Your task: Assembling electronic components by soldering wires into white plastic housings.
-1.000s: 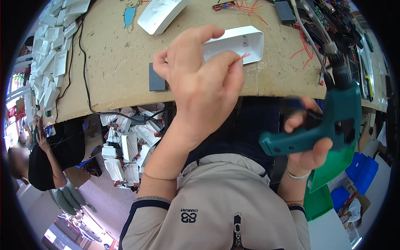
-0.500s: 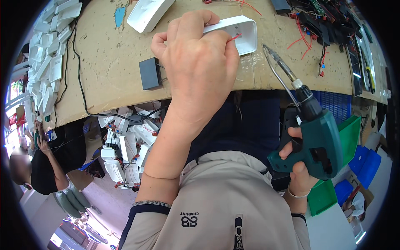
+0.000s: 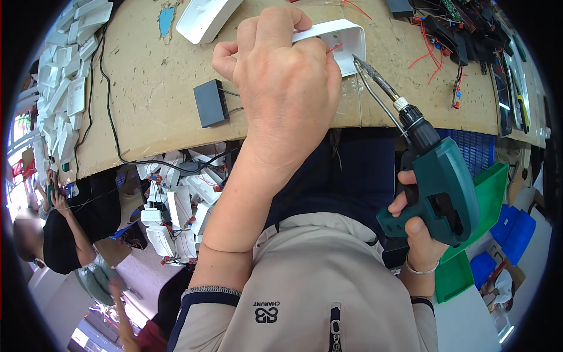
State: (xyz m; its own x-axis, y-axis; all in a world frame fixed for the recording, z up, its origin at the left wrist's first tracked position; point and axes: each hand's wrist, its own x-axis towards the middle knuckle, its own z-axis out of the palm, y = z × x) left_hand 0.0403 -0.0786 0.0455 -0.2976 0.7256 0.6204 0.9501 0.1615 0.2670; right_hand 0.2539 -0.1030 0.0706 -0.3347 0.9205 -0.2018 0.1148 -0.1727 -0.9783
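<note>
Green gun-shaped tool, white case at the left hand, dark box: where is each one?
Green gun-shaped tool [image 3: 441, 168]: head view, on its green body.
White case [image 3: 353, 42]: head view, on its bare inner surface.
Dark box [image 3: 209, 104]: head view, on its broad upper face.

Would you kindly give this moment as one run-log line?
left hand: holding white housing and red wire | right hand: holding teal soldering gun | tip: near white housing

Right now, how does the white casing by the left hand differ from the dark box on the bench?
The white casing is open, its inside showing; the dark box shows only closed faces. The casing looks larger than the box. The left hand partly hides the casing, while the box is in full view. Both are boxy.
</note>
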